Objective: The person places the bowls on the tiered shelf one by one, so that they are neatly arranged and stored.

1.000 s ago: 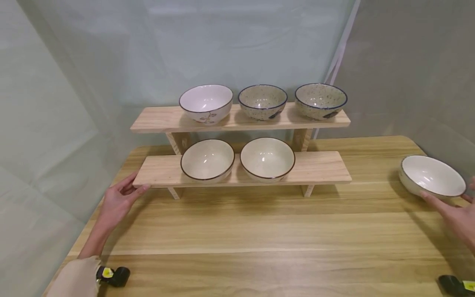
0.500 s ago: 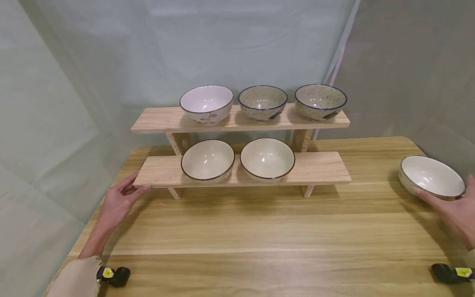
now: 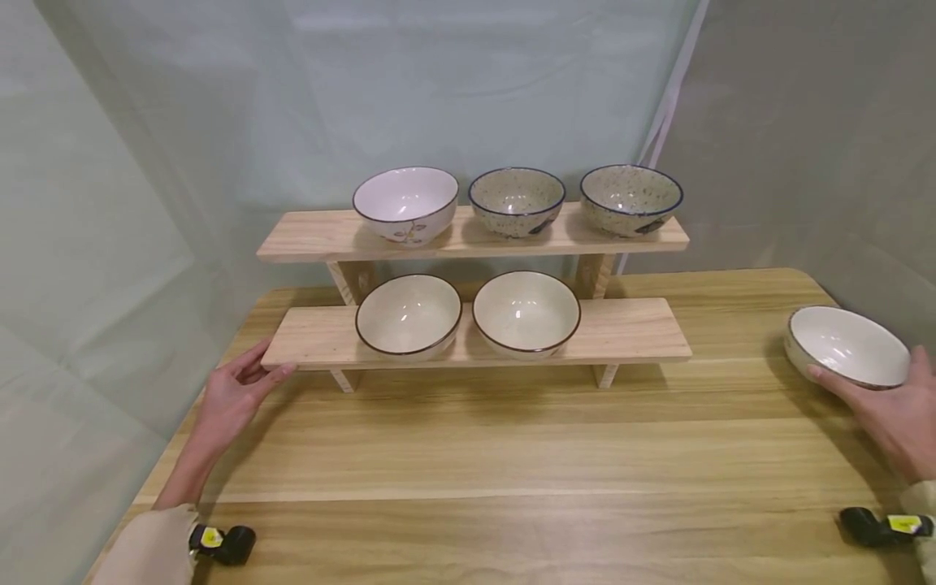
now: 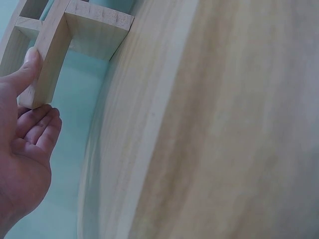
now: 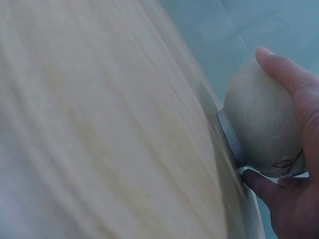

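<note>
At the left end of the lower board of a two-tier wooden shelf [image 3: 621, 329], my left hand [image 3: 230, 402] pinches the corner. The left wrist view shows the thumb on the board's edge [image 4: 52, 59] and the other fingers curled at its end. Far right on the table, my right hand [image 3: 895, 414] holds a white bowl [image 3: 844, 345] with a dark rim. Its thumb lies along the near side and its fingers are round the right side. Seen from the right wrist, the bowl's outside [image 5: 259, 119] carries a small dark leaf drawing, with fingertips close to its foot.
Two cream bowls with brown rims, left [image 3: 409, 315] and right [image 3: 526, 313], stand on the lower board. Above them are a white floral bowl [image 3: 405, 203] and two speckled blue-rimmed bowls, middle [image 3: 517, 199] and right [image 3: 632, 197]. Pale curtains [image 3: 475, 89] surround the wood-grain table [image 3: 468, 479].
My right hand has moved left and closer round the white bowl, more of it and its wrist camera now showing. My left hand stays at the shelf's end.
</note>
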`<state>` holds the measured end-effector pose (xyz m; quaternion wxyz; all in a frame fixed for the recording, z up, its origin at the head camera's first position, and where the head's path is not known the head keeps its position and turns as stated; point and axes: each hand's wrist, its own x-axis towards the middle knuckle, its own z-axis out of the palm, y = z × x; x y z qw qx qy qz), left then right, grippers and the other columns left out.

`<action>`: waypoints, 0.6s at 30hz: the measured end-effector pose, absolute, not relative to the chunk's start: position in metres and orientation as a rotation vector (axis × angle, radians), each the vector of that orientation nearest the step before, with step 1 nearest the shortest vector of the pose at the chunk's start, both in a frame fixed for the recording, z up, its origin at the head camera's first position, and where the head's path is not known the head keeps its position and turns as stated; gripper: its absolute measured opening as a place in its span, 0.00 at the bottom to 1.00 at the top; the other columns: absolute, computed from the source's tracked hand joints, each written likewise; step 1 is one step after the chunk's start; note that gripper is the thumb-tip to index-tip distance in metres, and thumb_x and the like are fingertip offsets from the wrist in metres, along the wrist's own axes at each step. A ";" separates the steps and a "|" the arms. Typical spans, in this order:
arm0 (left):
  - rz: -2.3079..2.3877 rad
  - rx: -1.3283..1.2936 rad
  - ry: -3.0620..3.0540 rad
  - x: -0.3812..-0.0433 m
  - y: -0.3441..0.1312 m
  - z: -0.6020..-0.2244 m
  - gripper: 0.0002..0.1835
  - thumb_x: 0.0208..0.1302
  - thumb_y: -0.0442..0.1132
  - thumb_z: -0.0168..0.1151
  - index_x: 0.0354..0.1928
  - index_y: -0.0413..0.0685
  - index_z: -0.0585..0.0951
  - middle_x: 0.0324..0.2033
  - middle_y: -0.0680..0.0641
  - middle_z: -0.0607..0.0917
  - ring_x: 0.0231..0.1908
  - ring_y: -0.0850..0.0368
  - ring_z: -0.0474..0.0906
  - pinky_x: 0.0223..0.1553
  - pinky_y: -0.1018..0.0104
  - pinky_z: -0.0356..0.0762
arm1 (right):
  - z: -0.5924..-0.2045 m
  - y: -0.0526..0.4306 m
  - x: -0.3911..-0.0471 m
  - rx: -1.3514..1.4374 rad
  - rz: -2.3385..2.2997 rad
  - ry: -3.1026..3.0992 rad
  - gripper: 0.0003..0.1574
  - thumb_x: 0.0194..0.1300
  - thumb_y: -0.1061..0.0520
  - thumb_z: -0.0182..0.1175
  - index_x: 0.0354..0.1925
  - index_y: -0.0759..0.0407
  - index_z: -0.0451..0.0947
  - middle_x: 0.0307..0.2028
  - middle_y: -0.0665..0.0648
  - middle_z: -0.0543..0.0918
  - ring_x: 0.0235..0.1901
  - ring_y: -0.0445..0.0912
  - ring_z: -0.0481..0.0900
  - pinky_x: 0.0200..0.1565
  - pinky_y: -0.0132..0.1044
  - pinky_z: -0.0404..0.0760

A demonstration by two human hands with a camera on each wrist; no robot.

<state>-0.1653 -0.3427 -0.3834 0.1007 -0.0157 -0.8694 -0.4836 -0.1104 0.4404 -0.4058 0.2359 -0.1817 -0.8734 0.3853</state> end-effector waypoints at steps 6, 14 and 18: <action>-1.422 -0.048 -2.569 -0.165 -0.343 -0.383 0.37 0.75 0.41 0.65 0.75 0.28 0.62 0.63 0.21 0.72 0.44 0.84 0.74 0.41 0.83 0.77 | -0.406 0.441 -0.111 -0.472 1.039 -2.408 0.50 0.59 0.52 0.77 0.64 0.71 0.56 0.53 0.74 0.70 0.40 0.32 0.64 0.38 0.16 0.61; -1.447 -0.051 -2.555 -0.165 -0.343 -0.384 0.36 0.75 0.40 0.65 0.76 0.29 0.63 0.63 0.21 0.72 0.44 0.84 0.74 0.41 0.83 0.77 | -0.404 0.435 -0.106 -0.574 1.113 -2.406 0.69 0.64 0.50 0.72 0.82 0.67 0.36 0.71 0.84 0.54 0.72 0.60 0.56 0.71 0.31 0.52; -1.447 -0.049 -2.561 -0.166 -0.344 -0.384 0.36 0.75 0.40 0.65 0.76 0.29 0.62 0.63 0.21 0.72 0.44 0.83 0.74 0.41 0.83 0.77 | -0.402 0.434 -0.104 -0.598 1.133 -2.413 0.72 0.65 0.49 0.69 0.81 0.64 0.26 0.76 0.80 0.41 0.76 0.65 0.43 0.76 0.44 0.40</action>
